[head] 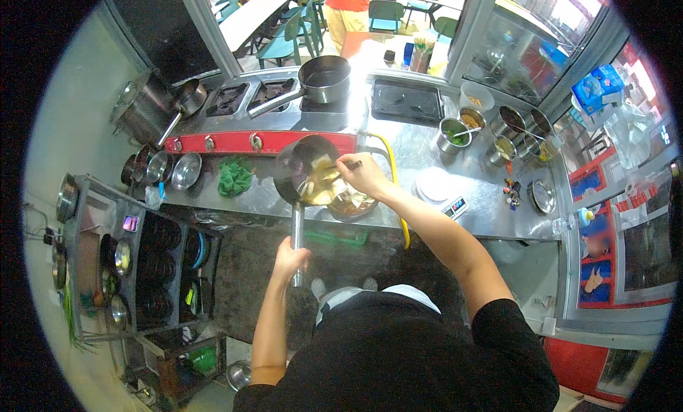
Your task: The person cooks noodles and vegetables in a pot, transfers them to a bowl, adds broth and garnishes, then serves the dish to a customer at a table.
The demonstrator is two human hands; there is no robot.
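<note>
My left hand [292,258] grips the long metal handle of a dark saucepan [291,166], which is tilted to the right. Pale food pieces and yellowish liquid [320,182] lie at its right side, over a bowl of food [353,203] on the counter's front edge. My right hand [363,173] holds a thin dark utensil whose tip reaches into the pan; whether it is chopsticks or a spoon handle I cannot tell. My right hand and the pan hide part of the bowl.
Beyond stands another saucepan [324,80] on the stove, above red control panel [229,141]. A yellow hose [393,172] hangs over the counter edge. To the right are a digital scale [435,185] and a steel pot of chopped greens [454,136]; left, a green cloth [235,178].
</note>
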